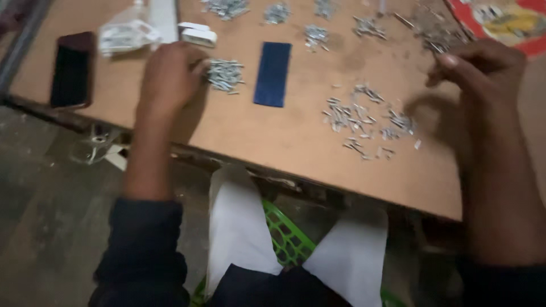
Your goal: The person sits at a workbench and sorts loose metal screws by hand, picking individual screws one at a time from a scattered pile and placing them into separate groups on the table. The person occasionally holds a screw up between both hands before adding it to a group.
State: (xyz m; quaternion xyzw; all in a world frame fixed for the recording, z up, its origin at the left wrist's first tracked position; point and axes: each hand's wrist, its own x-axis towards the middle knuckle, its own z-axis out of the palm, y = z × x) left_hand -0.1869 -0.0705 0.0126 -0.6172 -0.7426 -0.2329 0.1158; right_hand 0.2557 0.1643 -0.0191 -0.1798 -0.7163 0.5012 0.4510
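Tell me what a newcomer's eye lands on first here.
First, the many small heaps of silvery metal pieces scattered over the brown board, one heap right under the fingers of the left hand. Next, the dark blue strip lying mid-board, and the raised right hand with pinched fingers. A dark phone lies far left.

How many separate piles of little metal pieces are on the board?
About 8 piles: one beside the left hand, one loose spread at centre-right, five small ones along the far edge of the board, and one near the right hand. Blur may hide more.
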